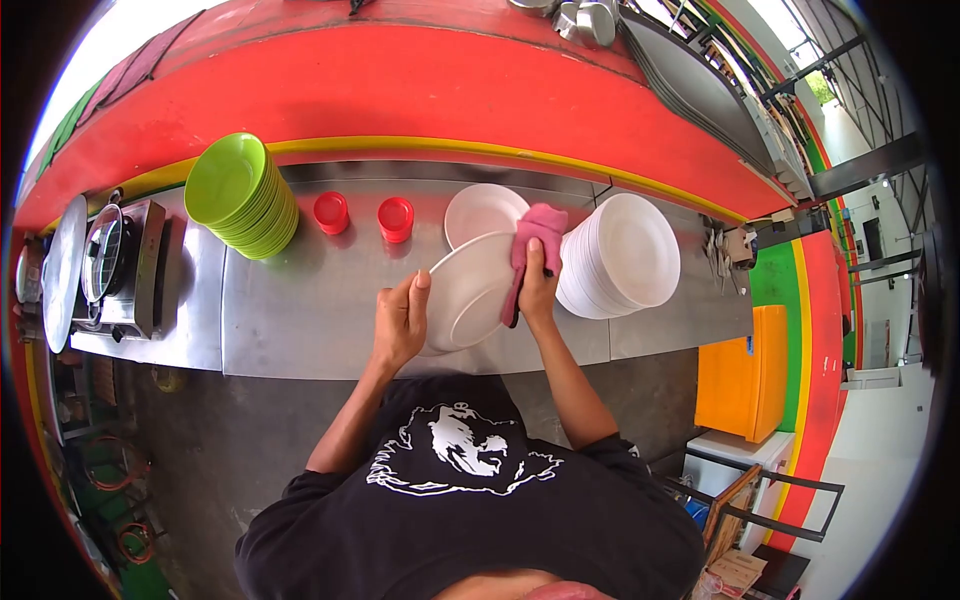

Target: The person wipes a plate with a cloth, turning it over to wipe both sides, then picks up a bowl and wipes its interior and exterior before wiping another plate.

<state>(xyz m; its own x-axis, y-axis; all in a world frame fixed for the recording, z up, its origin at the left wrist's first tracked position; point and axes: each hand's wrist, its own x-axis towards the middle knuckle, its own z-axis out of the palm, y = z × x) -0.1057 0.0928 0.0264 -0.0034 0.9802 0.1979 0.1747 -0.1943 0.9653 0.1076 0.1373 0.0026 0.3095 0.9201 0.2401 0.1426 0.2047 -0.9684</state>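
Note:
A white plate (465,300) is held up, tilted, over the front of the steel counter. My left hand (402,318) grips its left rim, thumb up. On the opposite rim, my right hand (538,285) is closed around a pink cloth (541,230) pressed against the plate; a dark part of the cloth hangs below. Just behind, another white plate (484,212) lies on the counter, partly covered by the held one. To the right of my right hand leans a tall stack of white plates (625,255).
The steel counter (300,320) carries a stack of green bowls (240,195), two red lidded containers (331,212) and, far left, a stove (140,265) with a glass-lidded pan. A red ledge (420,90) runs behind. An orange box (742,375) stands at lower right.

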